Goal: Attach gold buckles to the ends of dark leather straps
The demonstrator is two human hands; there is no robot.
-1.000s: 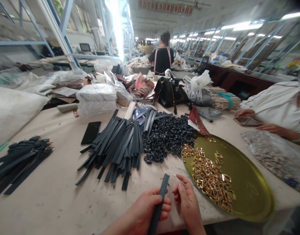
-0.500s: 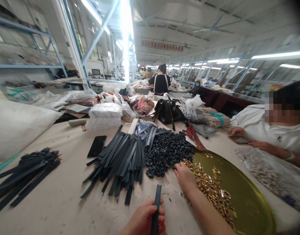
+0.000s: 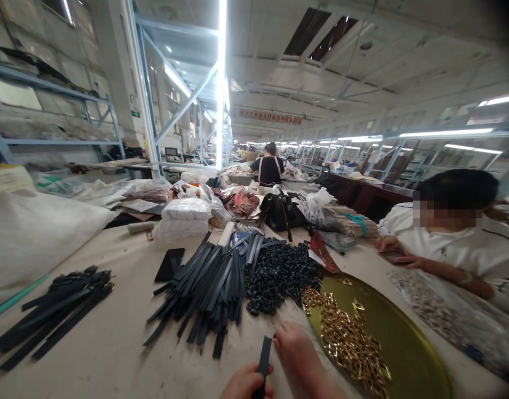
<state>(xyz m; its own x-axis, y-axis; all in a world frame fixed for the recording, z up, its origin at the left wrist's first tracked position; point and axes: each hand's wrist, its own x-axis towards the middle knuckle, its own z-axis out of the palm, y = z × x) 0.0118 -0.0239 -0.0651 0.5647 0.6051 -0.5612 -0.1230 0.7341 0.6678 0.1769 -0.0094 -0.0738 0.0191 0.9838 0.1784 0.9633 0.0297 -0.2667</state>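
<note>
Worktable (image 3: 113, 354), cloth-covered, listed left to right.

1. Finished straps (image 3: 55, 313), dark, lying in a loose bundle at the far left, well apart from the hands.
2. Phone (image 3: 170, 264), black, face down, just left of the main heap.
3. Strap blanks (image 3: 208, 291), dark flat strips fanned in a pile at centre.
4. Left hand (image 3: 246, 383), at the bottom edge, fingers closed around one dark strap (image 3: 263, 357) held upright, free end pointing away; judged best gripped low and steady so that end stays clear.
5. Keeper loops (image 3: 279, 274), small black rings heaped beyond the hands.
6. Right hand (image 3: 294, 349), just right of the strap's end, near the tray's rim; whether its fingers pinch anything cannot be told; judged best to bring one small part squarely to the strap end.
7. Round gold tray (image 3: 404, 354) holding gold buckles (image 3: 346, 343), strewn along its near-left side.
8. Seated co-worker (image 3: 458, 249), far right, hands at another phone.
</note>
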